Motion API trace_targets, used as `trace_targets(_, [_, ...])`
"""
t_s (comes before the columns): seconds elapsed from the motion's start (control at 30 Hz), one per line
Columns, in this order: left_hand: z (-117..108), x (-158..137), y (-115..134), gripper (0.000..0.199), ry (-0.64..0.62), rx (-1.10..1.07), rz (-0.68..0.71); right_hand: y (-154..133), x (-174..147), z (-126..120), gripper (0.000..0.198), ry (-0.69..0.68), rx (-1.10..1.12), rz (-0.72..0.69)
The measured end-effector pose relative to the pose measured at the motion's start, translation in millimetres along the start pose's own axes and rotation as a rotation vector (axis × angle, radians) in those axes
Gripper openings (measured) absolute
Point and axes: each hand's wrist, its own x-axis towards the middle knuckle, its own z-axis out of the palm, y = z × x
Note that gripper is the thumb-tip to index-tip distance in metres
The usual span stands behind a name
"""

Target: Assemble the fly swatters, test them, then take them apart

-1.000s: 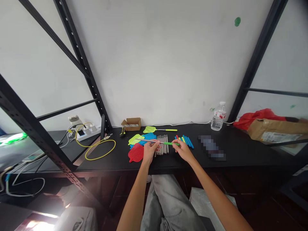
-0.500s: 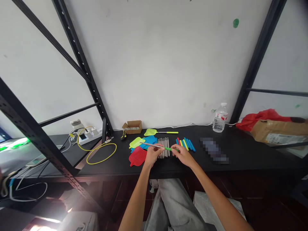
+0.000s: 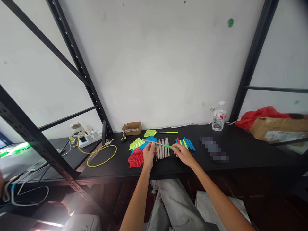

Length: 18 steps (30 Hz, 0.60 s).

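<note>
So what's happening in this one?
A person works with both hands over a black tabletop. The left hand holds a metal rod; the right hand grips the green handle at its end. Below lies a row of metal rods, between swatter heads and loose coloured handles. A whole yellow-green swatter lies behind.

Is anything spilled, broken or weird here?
I see nothing spilled or broken. Odd, though: a green blotch marks the white wall, and a pixelated patch on the black table hides whatever lies there.
</note>
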Motion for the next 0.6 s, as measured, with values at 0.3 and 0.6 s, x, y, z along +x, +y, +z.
trace_targets(0.3, [3.0,-2.3,-0.4,0.043,-0.021,0.076,0.025,1.2,0.4,1.3,0.030,-0.008,-0.018,-0.016])
trace_targets(0.6, [1.7,-2.7,1.2,0.038,-0.180,0.135,0.066,-6.1,-1.9,-0.6,0.029,-0.056,-0.107,-0.062])
